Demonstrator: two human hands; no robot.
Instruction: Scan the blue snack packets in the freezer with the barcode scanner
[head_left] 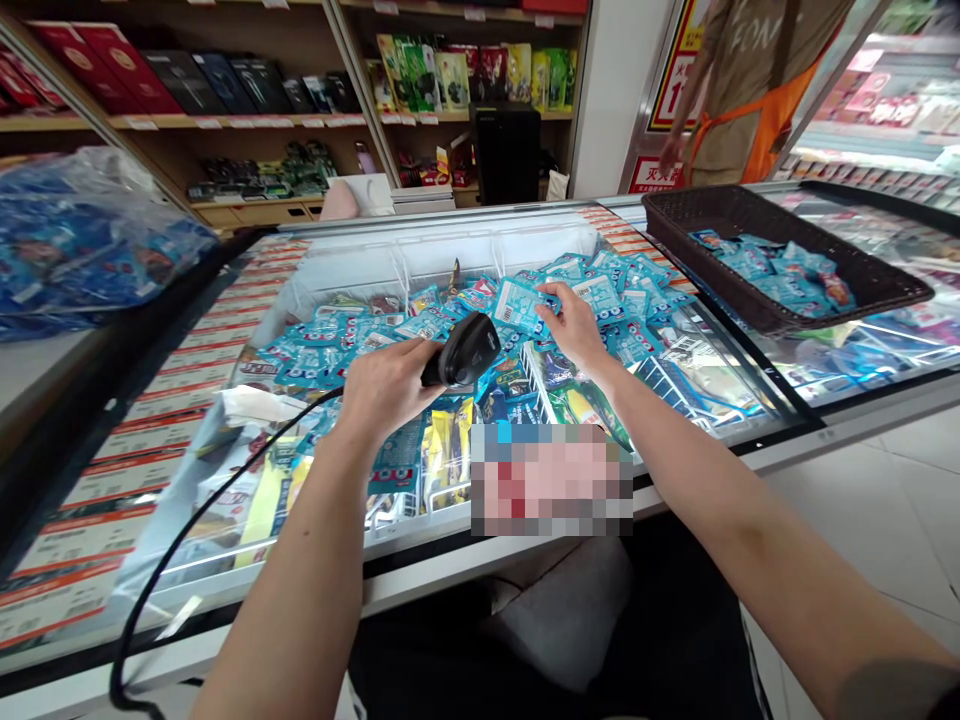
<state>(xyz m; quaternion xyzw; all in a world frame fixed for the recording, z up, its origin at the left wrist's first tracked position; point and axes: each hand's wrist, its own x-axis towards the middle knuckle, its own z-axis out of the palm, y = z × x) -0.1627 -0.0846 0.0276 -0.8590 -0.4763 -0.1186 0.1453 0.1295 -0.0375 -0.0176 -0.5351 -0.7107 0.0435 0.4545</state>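
My left hand (386, 388) is wrapped round the handle of a black barcode scanner (471, 350), whose cable (217, 495) trails down to the lower left. The scanner's head points up and to the right. In my right hand (571, 325), thumb and fingers pinch the edge of a small blue snack packet (517, 303), its printed side with a barcode facing up. Around both hands lie many similar blue packets (322, 340), heaped in the open display freezer (352, 258). Yellow packets (448, 450) stand in wire compartments below the scanner.
A dark woven basket (885, 285) with more blue packets rests on the freezer at the right. A plastic bag of blue packs (82, 240) lies at the left. Stocked shelves (262, 120) line the back. A person in an orange apron (765, 110) stands at the far right.
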